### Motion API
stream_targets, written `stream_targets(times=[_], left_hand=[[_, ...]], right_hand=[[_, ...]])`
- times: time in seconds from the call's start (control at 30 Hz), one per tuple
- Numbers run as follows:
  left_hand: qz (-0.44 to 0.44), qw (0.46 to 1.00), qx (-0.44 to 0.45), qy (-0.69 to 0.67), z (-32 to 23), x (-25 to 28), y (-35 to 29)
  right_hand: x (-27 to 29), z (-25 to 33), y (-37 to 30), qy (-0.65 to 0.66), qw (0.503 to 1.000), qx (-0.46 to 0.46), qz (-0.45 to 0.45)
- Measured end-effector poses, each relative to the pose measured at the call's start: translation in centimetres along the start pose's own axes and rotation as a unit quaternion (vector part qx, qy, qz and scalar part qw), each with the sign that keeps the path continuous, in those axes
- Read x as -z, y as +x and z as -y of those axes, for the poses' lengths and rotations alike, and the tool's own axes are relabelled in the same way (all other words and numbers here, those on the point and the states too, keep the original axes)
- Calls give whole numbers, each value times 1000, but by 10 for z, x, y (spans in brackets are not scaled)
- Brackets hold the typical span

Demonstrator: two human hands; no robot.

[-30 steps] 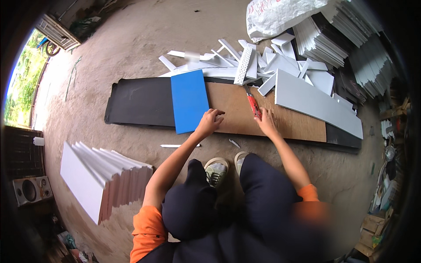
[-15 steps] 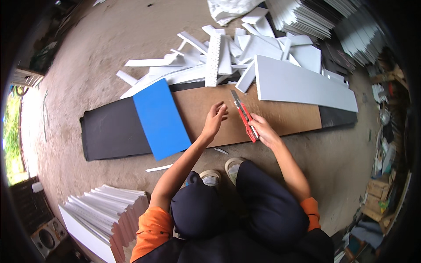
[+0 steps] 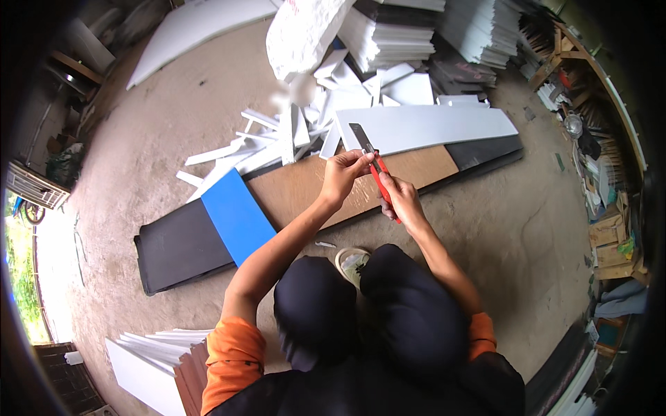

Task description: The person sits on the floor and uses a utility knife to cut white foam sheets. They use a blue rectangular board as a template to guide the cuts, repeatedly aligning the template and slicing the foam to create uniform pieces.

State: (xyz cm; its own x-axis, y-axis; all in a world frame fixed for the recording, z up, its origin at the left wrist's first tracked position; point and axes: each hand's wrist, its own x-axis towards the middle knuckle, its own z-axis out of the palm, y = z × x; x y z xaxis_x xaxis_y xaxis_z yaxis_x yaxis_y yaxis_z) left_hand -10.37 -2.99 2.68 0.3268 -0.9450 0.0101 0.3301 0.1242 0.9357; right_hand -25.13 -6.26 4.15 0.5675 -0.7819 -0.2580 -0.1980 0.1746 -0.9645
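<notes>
A red utility knife (image 3: 383, 186) with its blade extended points up and away from me. My right hand (image 3: 406, 202) is wrapped round its handle. At the front end of the handle, just below the blade, the fingers of my left hand (image 3: 338, 179) are pinched together on the knife. Both hands are above a brown board (image 3: 295, 191) lying on long black sheets (image 3: 184, 243). A blue rectangular sheet (image 3: 237, 213) lies across the board's left part. Over its far right edge rests a long white panel (image 3: 430, 128).
White offcuts (image 3: 270, 135) lie heaped beyond the board, with a white sack (image 3: 302, 41) behind them. Stacks of white sheets (image 3: 392, 41) stand at the far right. More white sheets (image 3: 149, 374) stand near left. Wooden crates (image 3: 610, 239) and clutter line the right side.
My left hand has moved right and closed on the front of the knife; before, it was apart from it. The whole view has shifted and turned. The blue sheet still lies across the board.
</notes>
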Motion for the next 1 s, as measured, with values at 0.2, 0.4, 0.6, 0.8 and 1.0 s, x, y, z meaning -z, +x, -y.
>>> stream_targets(times=[0.2,0.4,0.6,0.8,1.0], left_hand=[[26,998,-53,6,-76,-59,-22],[58,995,-61,-50,-77,-108,-45],[142,990,24,9,-45,-90,-24],[-25,993,72,90,13,-39,28],[-229,930,45,284,130,22,85]], right_hand=[[25,56,-53,-17,985,170,41],[65,57,-90,-37,972,212,96],[84,19,-74,-52,976,200,67],[126,-51,-17,-96,991,91,-1],[144,-98,47,-145,989,-4,-24]])
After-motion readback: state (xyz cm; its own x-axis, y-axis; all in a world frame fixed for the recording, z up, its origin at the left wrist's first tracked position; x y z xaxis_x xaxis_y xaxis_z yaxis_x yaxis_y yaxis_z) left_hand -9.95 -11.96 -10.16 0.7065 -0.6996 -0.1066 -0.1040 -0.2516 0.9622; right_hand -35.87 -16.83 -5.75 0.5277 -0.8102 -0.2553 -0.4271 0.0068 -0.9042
